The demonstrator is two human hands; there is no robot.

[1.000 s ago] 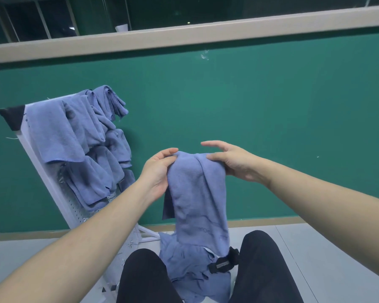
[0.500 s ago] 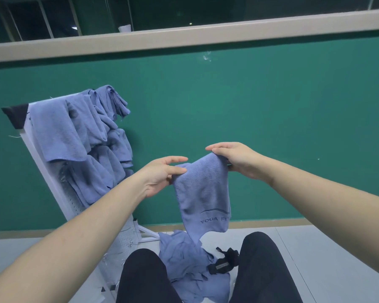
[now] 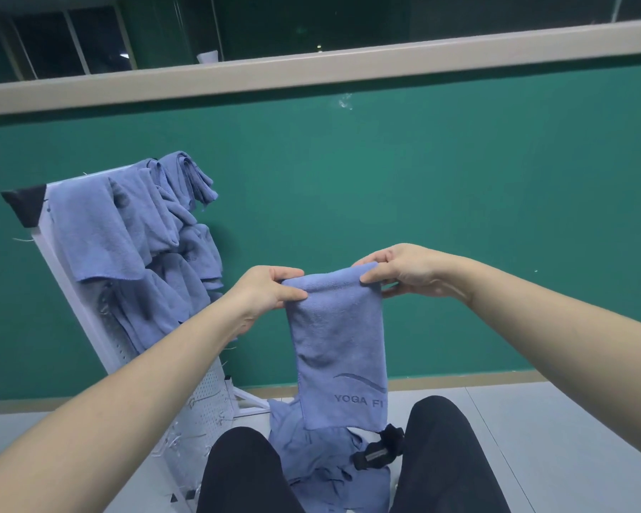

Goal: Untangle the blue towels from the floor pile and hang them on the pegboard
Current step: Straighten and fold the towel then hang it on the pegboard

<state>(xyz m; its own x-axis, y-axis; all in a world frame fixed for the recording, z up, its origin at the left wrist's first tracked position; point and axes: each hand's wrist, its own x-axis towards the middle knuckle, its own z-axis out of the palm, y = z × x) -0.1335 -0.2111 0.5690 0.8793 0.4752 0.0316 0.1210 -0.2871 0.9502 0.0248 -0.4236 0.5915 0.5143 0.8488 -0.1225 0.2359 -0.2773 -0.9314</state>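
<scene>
A blue towel (image 3: 339, 349) printed "YOGA FI" hangs in front of me, held up by its top edge. My left hand (image 3: 263, 290) pinches its left top corner and my right hand (image 3: 400, 270) pinches its right top corner. Below it, the pile of blue towels (image 3: 319, 460) lies on the floor between my knees. The white pegboard (image 3: 204, 405) leans at the left, and several blue towels (image 3: 137, 238) hang over its upper part.
A green wall (image 3: 459, 216) with a beige ledge stands just behind. A small black object (image 3: 380, 448) lies on the floor pile by my right knee. My black-trousered knees (image 3: 448, 457) frame the pile. Grey floor (image 3: 570, 438) extends to the right.
The towel has been lifted clear of the pile and spread flat. My left hand went from open beside it to pinching its corner, and the printed end now hangs free.
</scene>
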